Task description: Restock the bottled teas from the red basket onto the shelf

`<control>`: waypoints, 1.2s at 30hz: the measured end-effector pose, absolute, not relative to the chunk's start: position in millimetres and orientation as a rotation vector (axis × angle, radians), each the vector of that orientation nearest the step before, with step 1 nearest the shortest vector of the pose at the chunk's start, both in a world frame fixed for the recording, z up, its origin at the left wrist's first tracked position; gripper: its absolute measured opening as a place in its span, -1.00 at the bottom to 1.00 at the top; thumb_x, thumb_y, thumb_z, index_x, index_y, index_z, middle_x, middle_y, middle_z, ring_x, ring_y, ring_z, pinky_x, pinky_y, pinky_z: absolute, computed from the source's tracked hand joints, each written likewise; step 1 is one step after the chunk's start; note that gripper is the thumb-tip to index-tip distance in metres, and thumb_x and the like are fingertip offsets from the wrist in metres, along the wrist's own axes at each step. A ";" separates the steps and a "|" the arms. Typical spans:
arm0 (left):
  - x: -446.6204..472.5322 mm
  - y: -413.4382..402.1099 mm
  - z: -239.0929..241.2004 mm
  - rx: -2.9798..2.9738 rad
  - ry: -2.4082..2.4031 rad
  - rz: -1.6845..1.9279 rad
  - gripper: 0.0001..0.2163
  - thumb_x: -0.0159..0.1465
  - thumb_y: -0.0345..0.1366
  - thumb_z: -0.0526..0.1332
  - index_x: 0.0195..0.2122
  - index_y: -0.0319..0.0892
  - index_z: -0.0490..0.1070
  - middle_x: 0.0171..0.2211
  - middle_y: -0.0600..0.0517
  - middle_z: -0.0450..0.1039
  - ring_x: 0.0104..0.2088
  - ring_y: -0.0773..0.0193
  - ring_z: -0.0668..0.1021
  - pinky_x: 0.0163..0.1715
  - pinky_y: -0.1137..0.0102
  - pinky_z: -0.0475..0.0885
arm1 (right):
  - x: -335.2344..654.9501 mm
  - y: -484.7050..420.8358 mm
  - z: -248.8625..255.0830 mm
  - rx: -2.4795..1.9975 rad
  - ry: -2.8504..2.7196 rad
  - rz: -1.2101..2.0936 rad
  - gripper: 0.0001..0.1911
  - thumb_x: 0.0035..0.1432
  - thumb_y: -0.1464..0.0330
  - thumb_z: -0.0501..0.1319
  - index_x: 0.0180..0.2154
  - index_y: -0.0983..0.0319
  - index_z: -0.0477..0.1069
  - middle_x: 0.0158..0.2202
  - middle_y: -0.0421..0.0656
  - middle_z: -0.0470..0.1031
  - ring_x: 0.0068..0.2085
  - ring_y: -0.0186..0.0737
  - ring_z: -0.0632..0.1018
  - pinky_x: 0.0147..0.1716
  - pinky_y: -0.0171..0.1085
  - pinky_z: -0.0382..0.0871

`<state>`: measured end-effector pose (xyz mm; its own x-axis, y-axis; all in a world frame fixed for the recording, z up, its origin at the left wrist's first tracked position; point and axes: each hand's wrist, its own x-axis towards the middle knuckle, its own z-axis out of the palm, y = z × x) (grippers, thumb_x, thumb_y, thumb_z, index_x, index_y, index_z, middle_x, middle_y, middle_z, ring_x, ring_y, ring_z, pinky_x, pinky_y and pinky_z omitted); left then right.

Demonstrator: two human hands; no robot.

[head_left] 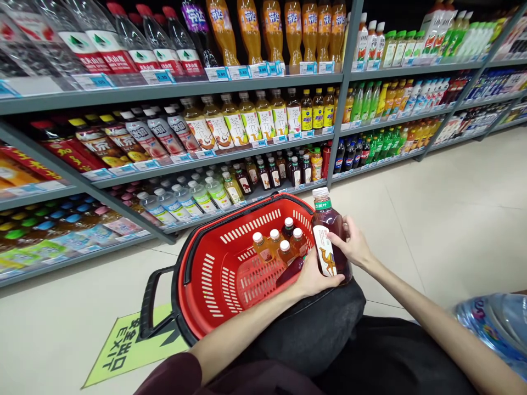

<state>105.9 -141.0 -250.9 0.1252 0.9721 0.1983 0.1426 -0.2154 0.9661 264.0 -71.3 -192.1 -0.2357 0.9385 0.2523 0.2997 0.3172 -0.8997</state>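
Observation:
Both my hands hold a dark red-brown tea bottle (328, 241) with a white cap, a green neck band and a white label showing a camel. It stands nearly upright over my knee, beside the basket's right side. My left hand (315, 277) wraps its lower part. My right hand (352, 241) grips its right side higher up, thumb on the label. A red shopping basket (206, 274) with black handles sits on the floor at my left. Inside it several white-capped bottles (275, 244) of amber and dark drink stand together, and a dark bottle (291, 271) lies partly hidden behind my left arm.
Grey shelves (230, 156) full of bottled drinks run along the far side of the basket. A green exit sign (132, 343) is stuck to the pale tiled floor (382, 203). Large clear wrapped bottles (494, 323) stand at the right edge, near my right forearm.

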 end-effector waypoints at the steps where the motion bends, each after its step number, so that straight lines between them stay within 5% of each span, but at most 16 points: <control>1: 104.4 -140.3 -251.7 1.534 1.115 1.198 -0.16 -0.04 -0.11 0.52 0.24 -0.28 0.26 0.16 -0.24 0.46 0.17 -0.14 0.51 0.26 -0.04 0.37 | 262.9 -70.8 -193.4 -1.045 -1.675 1.049 -0.46 0.09 -0.11 0.40 -0.17 0.10 0.30 -0.31 -0.18 0.61 -0.34 -0.06 0.60 -0.37 -0.17 0.44; 5: 100.3 -138.6 -252.8 1.584 1.045 1.180 -0.22 -0.02 -0.10 0.50 0.19 -0.27 0.29 0.14 -0.23 0.47 0.17 -0.12 0.51 0.27 -0.03 0.36 | 260.1 -66.5 -196.5 -0.777 -1.384 1.444 -0.44 0.20 -0.09 0.35 0.07 0.08 0.36 0.03 -0.13 0.61 0.01 0.00 0.62 -0.01 -0.10 0.51; 8: 101.0 -139.3 -250.3 1.604 0.952 1.156 -0.21 -0.02 -0.15 0.50 0.21 -0.25 0.26 0.13 -0.20 0.48 0.15 -0.10 0.52 0.26 -0.02 0.38 | 260.1 -64.4 -195.1 -0.718 -1.270 1.526 -0.43 0.18 -0.08 0.37 0.10 0.06 0.43 0.11 -0.14 0.58 0.15 0.03 0.56 0.16 -0.09 0.44; 15: 105.3 -143.0 -245.7 1.595 0.976 1.061 -0.17 0.04 -0.13 0.50 0.30 -0.24 0.21 0.19 -0.23 0.44 0.18 -0.11 0.51 0.25 -0.02 0.39 | 266.3 -64.8 -186.8 -0.786 -1.102 1.664 -0.44 0.01 -0.16 0.38 -0.14 0.11 0.53 -0.27 -0.12 0.68 -0.19 0.12 0.68 -0.07 0.00 0.58; 24: 106.8 -141.6 -236.1 1.654 0.939 1.034 -0.04 0.02 -0.06 0.56 0.40 -0.19 0.18 0.28 -0.24 0.39 0.25 -0.18 0.46 0.31 -0.07 0.32 | 276.8 -57.4 -175.1 -0.857 -1.131 1.527 -0.46 0.12 -0.14 0.18 -0.14 0.14 0.50 -0.14 -0.03 0.67 -0.07 0.18 0.66 0.00 0.10 0.56; 36: 106.1 -140.9 -244.2 1.785 0.938 1.035 0.11 -0.08 -0.01 0.61 0.45 -0.15 0.12 0.36 -0.25 0.30 0.33 -0.21 0.38 0.37 -0.09 0.23 | 276.7 -58.1 -167.4 -0.814 -1.036 1.588 -0.38 0.21 -0.23 0.09 -0.11 0.14 0.48 -0.13 -0.03 0.66 -0.16 0.16 0.68 -0.20 0.07 0.61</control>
